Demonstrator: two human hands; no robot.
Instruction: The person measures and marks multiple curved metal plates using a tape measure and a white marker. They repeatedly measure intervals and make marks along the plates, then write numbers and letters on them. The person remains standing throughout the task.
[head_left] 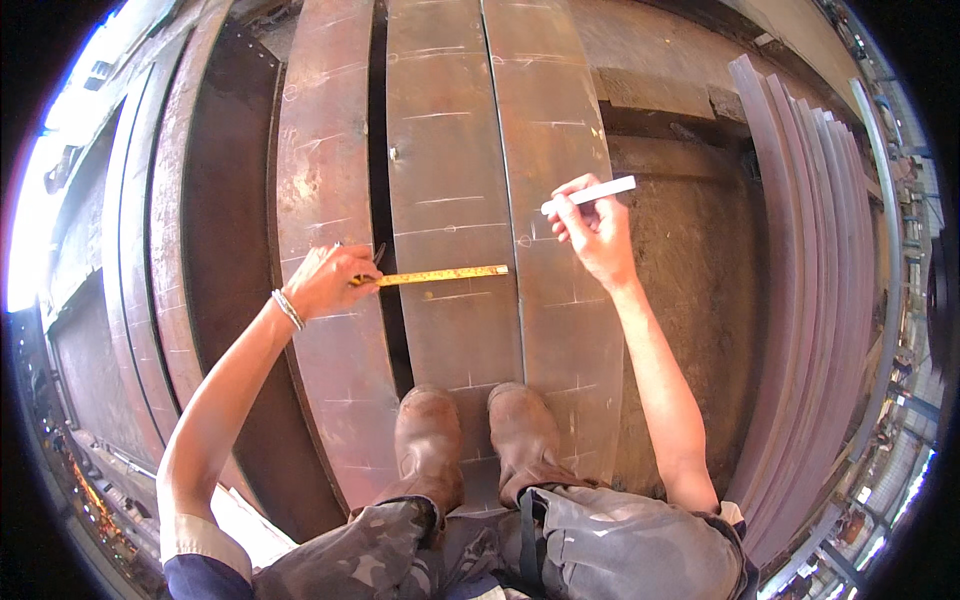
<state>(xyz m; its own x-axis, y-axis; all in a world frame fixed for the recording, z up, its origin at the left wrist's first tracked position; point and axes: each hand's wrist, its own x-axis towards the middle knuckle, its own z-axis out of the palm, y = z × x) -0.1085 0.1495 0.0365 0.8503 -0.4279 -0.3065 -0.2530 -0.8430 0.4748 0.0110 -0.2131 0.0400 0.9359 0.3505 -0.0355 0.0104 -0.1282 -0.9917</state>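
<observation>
My left hand [335, 280] is closed around a tape measure, and its case is mostly hidden by my fingers. The yellow tape blade [445, 275] sticks out to the right across the middle steel plate [440, 340], its end near that plate's right edge. Between the fingers and thumb of my right hand [598, 235] is a white marking stick [605, 190], perhaps chalk. This hand is over the right steel plate [565, 330], to the right of the blade's end. White lines and small circles are drawn on the plates.
My boots [428, 435] stand on the plates. Another marked plate [325, 200] lies to the left, past a dark gap. On the right a stack of long steel strips [800, 250] stands beside a brown recess [690, 300]. Darker beams [230, 200] run along the left.
</observation>
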